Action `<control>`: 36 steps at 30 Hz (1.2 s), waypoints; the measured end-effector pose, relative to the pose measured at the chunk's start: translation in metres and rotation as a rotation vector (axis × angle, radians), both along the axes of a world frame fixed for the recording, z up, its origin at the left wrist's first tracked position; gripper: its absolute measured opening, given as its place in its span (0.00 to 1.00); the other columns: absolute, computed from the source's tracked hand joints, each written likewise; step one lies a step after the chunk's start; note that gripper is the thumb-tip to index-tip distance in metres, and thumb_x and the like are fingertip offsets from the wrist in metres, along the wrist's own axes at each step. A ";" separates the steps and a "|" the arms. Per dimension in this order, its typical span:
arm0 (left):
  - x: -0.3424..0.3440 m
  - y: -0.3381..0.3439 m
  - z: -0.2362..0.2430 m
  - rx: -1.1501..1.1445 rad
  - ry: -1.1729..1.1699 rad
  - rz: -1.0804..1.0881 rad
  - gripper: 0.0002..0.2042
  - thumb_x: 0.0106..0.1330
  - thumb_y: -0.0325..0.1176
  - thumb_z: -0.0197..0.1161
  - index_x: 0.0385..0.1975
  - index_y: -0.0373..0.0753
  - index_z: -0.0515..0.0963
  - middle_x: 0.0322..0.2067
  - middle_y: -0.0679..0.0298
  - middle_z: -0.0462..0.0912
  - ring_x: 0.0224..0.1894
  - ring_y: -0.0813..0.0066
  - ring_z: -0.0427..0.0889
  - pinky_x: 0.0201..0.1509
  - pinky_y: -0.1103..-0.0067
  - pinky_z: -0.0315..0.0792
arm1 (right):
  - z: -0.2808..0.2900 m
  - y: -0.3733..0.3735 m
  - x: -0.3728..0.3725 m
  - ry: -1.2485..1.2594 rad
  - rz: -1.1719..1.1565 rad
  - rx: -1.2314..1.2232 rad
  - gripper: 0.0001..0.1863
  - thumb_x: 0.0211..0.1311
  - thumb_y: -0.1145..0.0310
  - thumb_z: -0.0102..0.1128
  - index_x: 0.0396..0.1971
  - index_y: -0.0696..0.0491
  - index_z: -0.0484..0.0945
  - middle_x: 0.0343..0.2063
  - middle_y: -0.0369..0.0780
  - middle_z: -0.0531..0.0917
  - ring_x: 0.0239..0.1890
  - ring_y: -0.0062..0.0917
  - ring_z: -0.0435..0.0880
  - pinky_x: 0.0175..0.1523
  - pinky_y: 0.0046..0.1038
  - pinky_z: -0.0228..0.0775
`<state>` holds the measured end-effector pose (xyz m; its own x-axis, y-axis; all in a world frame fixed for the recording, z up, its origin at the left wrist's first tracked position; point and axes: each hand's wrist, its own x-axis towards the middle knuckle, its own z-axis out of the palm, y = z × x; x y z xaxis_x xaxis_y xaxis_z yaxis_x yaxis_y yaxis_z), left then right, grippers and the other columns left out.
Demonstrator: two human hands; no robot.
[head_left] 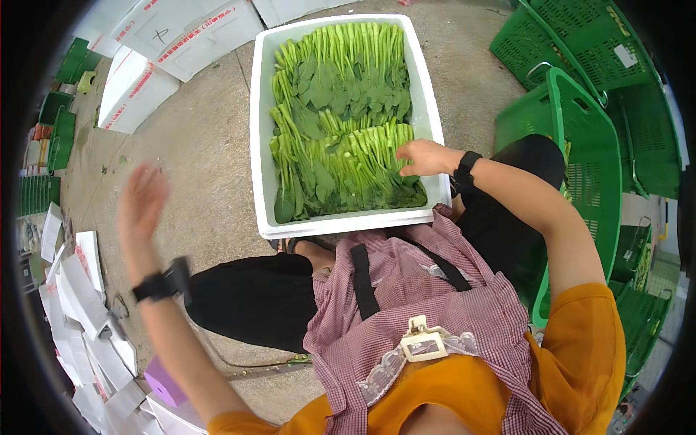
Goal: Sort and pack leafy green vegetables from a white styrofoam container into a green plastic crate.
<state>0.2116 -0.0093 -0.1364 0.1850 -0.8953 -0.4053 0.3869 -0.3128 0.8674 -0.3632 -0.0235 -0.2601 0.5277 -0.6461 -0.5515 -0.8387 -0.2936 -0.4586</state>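
A white foam box (257, 167) stands on the floor in front of me, between my knees. Leafy green vegetables (355, 87) with long pale stems fill it in two rows, cut ends toward the far side and leaves nearer me. My right hand (429, 157) is over the box's right part, at the cut stems of the nearer row. Its fingers are apart; whether they touch the stems I cannot tell. Left of the box, my left hand (145, 199) is raised above the floor, blurred by motion, its fingers stretched out and nothing visible in it.
Green plastic crates (591, 174) stand close on my right, one beside my knee. White foam boxes (138, 90) are stacked at the far left. Broken white foam pieces (83, 290) lie heaped on the left, with a purple object (165, 382) near them. Concrete floor (210, 152) surrounds the box.
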 end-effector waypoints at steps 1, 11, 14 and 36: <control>-0.053 -0.012 -0.009 0.076 -0.092 -0.084 0.22 0.67 0.41 0.53 0.58 0.38 0.66 0.56 0.52 0.68 0.57 0.59 0.67 0.59 0.63 0.63 | 0.003 0.000 0.006 -0.012 0.012 -0.002 0.27 0.50 0.62 0.64 0.49 0.60 0.72 0.43 0.52 0.78 0.44 0.43 0.78 0.49 0.34 0.70; -0.135 0.008 -0.189 0.364 -0.631 -0.435 0.33 0.46 0.42 0.70 0.46 0.19 0.70 0.38 0.45 0.79 0.35 0.58 0.81 0.33 0.70 0.75 | 0.012 -0.027 -0.016 -0.091 -0.349 -0.596 0.24 0.50 0.66 0.61 0.49 0.58 0.73 0.47 0.49 0.74 0.52 0.41 0.71 0.55 0.37 0.64; -0.133 0.017 -0.199 0.482 -0.559 -0.246 0.22 0.48 0.35 0.65 0.36 0.19 0.74 0.27 0.50 0.79 0.22 0.63 0.79 0.23 0.70 0.70 | 0.005 -0.044 0.040 -0.243 -0.259 -0.477 0.21 0.51 0.68 0.59 0.46 0.59 0.74 0.44 0.49 0.77 0.49 0.42 0.75 0.54 0.37 0.66; -0.211 0.047 -0.164 0.533 -0.641 -0.046 0.19 0.46 0.28 0.66 0.39 0.27 0.77 0.33 0.54 0.82 0.33 0.66 0.80 0.36 0.72 0.71 | -0.115 -0.116 0.279 -0.476 -0.832 -0.016 0.32 0.38 0.60 0.69 0.46 0.59 0.75 0.46 0.48 0.78 0.48 0.39 0.78 0.53 0.33 0.69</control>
<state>0.0001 0.0375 -0.3006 0.4919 -0.6258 -0.6053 -0.1545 -0.7469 0.6467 -0.0837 -0.1392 -0.3755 0.0631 -0.9204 -0.3857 -0.5083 0.3030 -0.8061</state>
